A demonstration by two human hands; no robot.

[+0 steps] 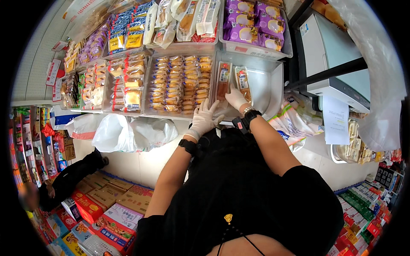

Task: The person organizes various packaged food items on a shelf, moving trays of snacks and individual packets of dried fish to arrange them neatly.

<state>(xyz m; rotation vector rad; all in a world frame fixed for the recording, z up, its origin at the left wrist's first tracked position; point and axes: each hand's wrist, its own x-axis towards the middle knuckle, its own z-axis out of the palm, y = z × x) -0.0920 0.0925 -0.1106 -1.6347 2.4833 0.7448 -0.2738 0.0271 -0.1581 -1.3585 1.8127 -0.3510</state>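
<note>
My right hand (237,100), in a white glove, reaches into a white plastic bin (270,81). Its index finger stretches to the gap between two long clear-wrapped cakes: a reddish-brown one (223,83) on the left and a lighter one (243,85) on the right. No grip on either pack shows. My left hand (204,121), gloved too, rests with fingers apart at the near rim, where this bin meets a bin (148,104) of small yellow wrapped cakes (174,85). Nothing shows in my left hand.
More bins of wrapped pastries stand left and behind, one holding purple packs (241,21). A white machine (337,55) and black rails are at the right. White plastic bags (128,133) hang below the front edge. Another person (72,177) stands at the far left, beside stacked cartons (106,194).
</note>
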